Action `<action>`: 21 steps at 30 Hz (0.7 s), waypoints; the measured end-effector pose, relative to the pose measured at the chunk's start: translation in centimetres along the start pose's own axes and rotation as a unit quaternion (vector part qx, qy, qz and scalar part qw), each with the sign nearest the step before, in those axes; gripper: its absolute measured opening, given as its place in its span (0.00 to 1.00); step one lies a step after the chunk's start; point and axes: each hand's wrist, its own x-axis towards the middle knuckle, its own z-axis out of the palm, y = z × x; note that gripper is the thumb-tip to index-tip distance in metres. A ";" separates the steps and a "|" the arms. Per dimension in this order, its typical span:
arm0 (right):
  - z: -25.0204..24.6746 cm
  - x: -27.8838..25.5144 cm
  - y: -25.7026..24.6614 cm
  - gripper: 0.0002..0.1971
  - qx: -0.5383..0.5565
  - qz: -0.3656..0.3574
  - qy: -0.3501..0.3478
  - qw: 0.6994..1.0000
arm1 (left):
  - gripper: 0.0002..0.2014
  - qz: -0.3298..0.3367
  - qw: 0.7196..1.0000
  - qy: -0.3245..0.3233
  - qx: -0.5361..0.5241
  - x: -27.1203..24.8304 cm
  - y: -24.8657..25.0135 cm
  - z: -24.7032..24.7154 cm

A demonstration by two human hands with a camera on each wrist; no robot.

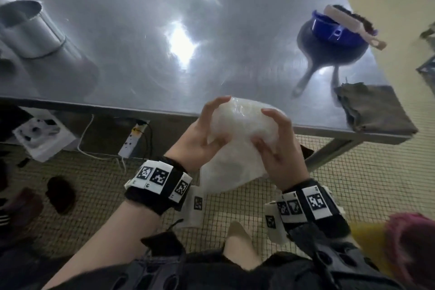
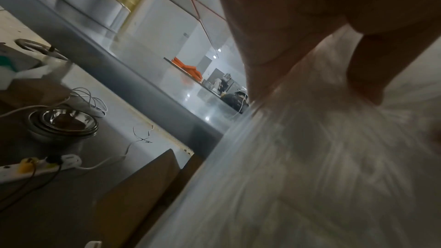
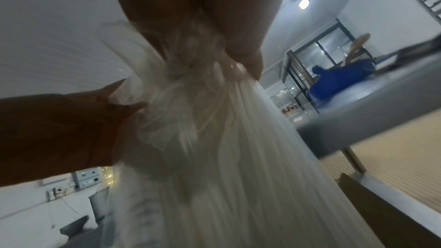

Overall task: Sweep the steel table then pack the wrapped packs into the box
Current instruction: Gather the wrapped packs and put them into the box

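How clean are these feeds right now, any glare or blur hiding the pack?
Head view: bright glare patches on the steel table, edges bowed, wrapped pack readable. Left wrist view: dim, the pack streaked with motion blur. Right wrist view: hands dark against a bright wall, film blurred.

One wrapped pack (image 1: 237,122) held at 6 o'clock, one steel table (image 1: 141,37), one metal cylinder (image 1: 30,30) at 10 o'clock, one pan (image 1: 329,54), one blue bowl (image 1: 334,33), one brush (image 1: 350,23) at 2 o'clock, one folded cloth (image 1: 376,108) at 3 o'clock

A commercial kitchen: a steel bench (image 1: 211,30) carrying a frying pan (image 1: 329,54), metal canister (image 1: 30,30), and stacked steel bowls (image 2: 64,123) nearby
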 end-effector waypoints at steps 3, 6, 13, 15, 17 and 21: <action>2.7 -2.8 3.1 0.30 -0.030 0.004 0.039 0.999 | 0.37 -0.002 1.000 -0.002 -0.001 -0.6 -4.0 1.8; 5.1 -4.2 6.9 0.23 -0.049 -0.022 0.076 0.996 | 0.36 0.029 0.999 0.022 0.014 -0.4 -8.6 3.8; 9.4 -2.8 15.5 0.26 -0.080 -0.140 0.133 0.978 | 0.32 0.145 0.984 0.072 0.074 2.8 -17.2 5.4; 10.4 -2.5 17.4 0.25 -0.072 -0.177 0.161 0.968 | 0.31 0.196 0.974 0.073 0.088 3.6 -18.8 5.6; 11.3 -2.7 19.1 0.27 -0.067 -0.227 0.177 0.955 | 0.30 0.259 0.958 0.082 0.092 3.9 -20.7 6.0; 12.8 -3.0 23.6 0.33 -0.071 -0.249 0.174 0.950 | 0.38 0.282 0.952 0.096 0.075 4.5 -25.6 8.0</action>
